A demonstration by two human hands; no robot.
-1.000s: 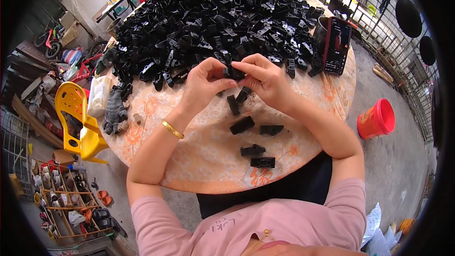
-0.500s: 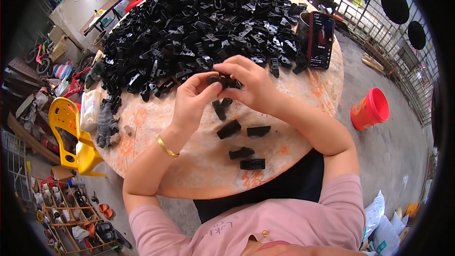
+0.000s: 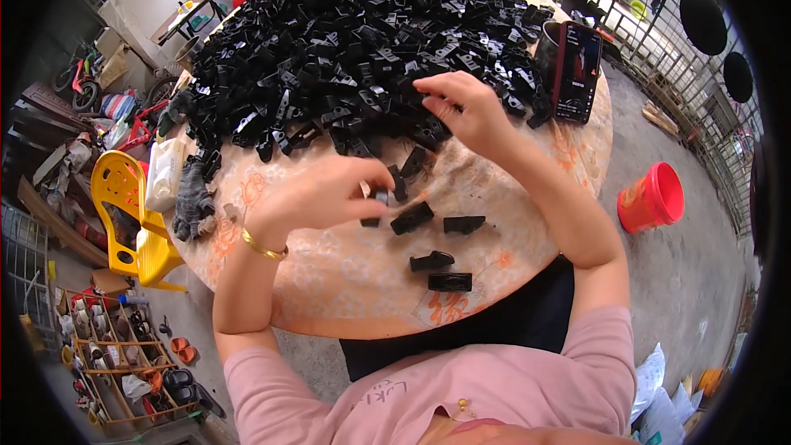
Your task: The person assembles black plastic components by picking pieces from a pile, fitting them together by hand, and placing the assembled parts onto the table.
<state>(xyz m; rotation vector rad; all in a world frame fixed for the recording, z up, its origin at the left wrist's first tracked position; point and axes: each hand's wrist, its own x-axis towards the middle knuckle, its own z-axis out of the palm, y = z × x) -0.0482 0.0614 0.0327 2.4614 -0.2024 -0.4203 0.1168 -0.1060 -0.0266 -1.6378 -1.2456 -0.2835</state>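
Observation:
My left hand [image 3: 321, 192] is over the near middle of the table, fingers bent down with the tips closed on a small black plastic part [image 3: 372, 220], mostly hidden beneath them. Up by the near edge of the heap, my right hand [image 3: 468, 109] hovers with fingers apart and nothing visible in them. Between me and the heap, several loose black parts lie on the cloth, among them an angled piece [image 3: 412, 218], one to its right [image 3: 464, 224] and a rectangular one [image 3: 450, 282] nearest me. A great heap of similar black parts [image 3: 354, 49] covers the far table.
A round table with a flowered cloth [image 3: 329, 305] carries everything. At right, a phone [image 3: 577, 74] leans on a metal cup [image 3: 548, 49]. Grey gloves [image 3: 194, 202] and a white package [image 3: 166, 171] lie at left. A yellow chair [image 3: 148, 255] and red bucket [image 3: 651, 198] flank the table.
My hands were together around a black part; now they have separated. The left came down toward me with a part, and the right moved right and up toward the heap, its fingers spread.

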